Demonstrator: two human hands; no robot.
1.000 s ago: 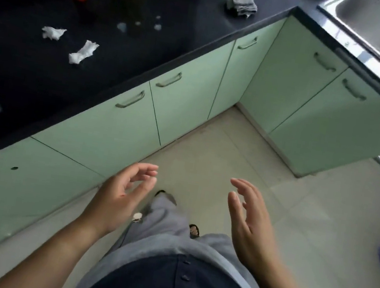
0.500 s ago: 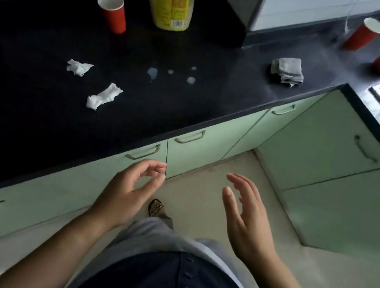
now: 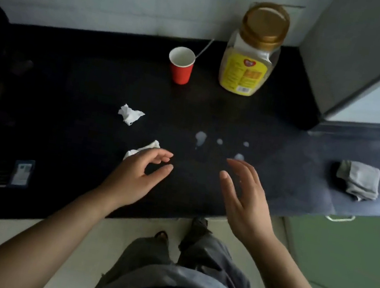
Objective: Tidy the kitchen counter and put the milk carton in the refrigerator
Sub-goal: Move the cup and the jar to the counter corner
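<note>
Hovering over the black desk (image 3: 213,112) with both hands' fingers loose and holding nothing, left hand (image 3: 137,172) almost touching the near tissue (image 3: 144,150), milk jar (image 3: 249,61) standing far back, nearer the right hand (image 3: 242,197).

bare black counter (image 3: 81,82) left-centre | back blocked: red paper cup (image 3: 180,67), yellow-labelled gold-lidded jar (image 3: 249,61) | mid: crumpled white tissues (image 3: 129,114), milky spill drops (image 3: 201,137) | right: folded grey cloth (image 3: 358,181)

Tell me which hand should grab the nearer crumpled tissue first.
Left. The left hand hovers open right beside the nearer crumpled tissue, partly covering it. The right hand, also empty, sits farther off, near the white spill drops on the counter.
</note>
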